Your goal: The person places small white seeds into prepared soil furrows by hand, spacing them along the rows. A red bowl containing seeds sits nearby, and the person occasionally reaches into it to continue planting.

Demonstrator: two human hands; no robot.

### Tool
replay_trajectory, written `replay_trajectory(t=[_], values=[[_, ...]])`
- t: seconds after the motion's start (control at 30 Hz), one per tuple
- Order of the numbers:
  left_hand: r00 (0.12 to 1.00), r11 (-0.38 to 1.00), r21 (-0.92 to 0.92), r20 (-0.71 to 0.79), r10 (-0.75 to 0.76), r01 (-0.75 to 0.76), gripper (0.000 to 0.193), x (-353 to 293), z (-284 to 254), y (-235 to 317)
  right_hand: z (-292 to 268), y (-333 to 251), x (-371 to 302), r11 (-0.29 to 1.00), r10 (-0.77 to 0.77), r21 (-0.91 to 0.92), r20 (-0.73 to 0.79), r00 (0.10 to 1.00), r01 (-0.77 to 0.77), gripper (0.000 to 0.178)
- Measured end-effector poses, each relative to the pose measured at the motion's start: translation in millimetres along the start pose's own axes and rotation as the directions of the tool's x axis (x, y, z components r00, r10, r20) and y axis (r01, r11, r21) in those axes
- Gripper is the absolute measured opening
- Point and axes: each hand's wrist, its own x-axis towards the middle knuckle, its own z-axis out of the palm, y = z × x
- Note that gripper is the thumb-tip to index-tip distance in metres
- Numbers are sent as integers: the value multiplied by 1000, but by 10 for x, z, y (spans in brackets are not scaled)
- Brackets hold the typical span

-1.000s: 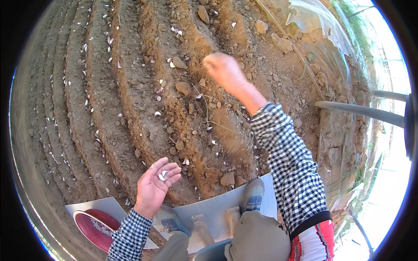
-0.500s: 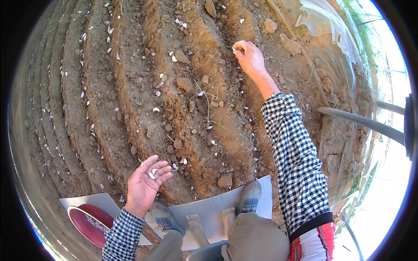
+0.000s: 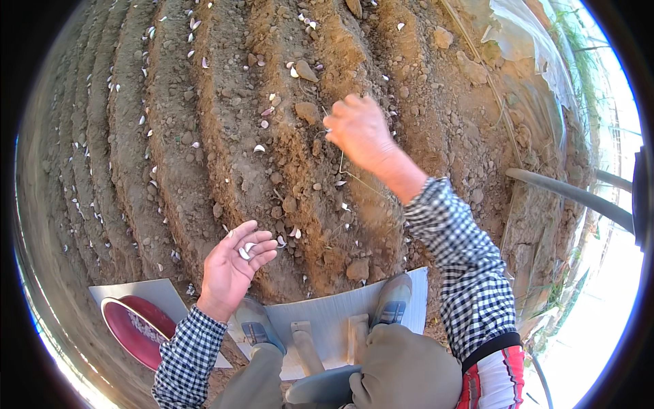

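My left hand (image 3: 231, 273) is turned palm up, its fingers curled around a few white garlic cloves (image 3: 246, 251). Above the furrowed soil, my right hand (image 3: 360, 133) is slightly blurred, with its back to me and its fingers drawn together. A pale spot shows at its fingertips; whether it is held or lies on the soil behind is unclear. Near it, a small white clove (image 3: 385, 78) lies in the furrow to the right. More cloves, such as a white one (image 3: 259, 148), lie spaced along the furrow to the left.
A dark red bowl (image 3: 129, 334) of cloves stands on a pale board at lower left. My shoes rest on another pale board (image 3: 300, 310), beside wooden stool legs (image 3: 357, 337). Stones (image 3: 306, 112) dot the soil. At right are a grey pipe (image 3: 572, 194) and plastic sheeting (image 3: 518, 31).
My right hand has swung left and toward me from the right-hand furrow. A clove now lies where its fingertips were. My left hand still holds its cloves; the view has shifted slightly.
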Motion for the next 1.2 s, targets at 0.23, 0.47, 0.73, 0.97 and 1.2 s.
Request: replay_trajectory(t=[0.23, 0.47, 0.73, 0.97, 1.2], values=[[999, 1000, 4, 45, 19, -19, 41, -93, 25, 42, 216, 58, 76, 919, 224, 322, 43, 974, -226, 13], [997, 1000, -28, 78, -5, 8, 42, 83, 97, 11, 442, 278, 636, 966, 183, 217, -206, 961, -138, 9], [989, 994, -75, 135, -63, 73, 50, 279, 146, -111, -119, -617, -471, 618, -3, 708, -434, 901, 343, 6], [971, 994, 85, 225, -83, 65, 41, 340, 347, -328, -195, -1197, -957, 601, -17, 726, -406, 914, 334, 17], [971, 991, 88, 211, -116, 99, 47, 338, 424, -348, 76, -384, -736, 745, 216, 660, -380, 899, 100, 14]])
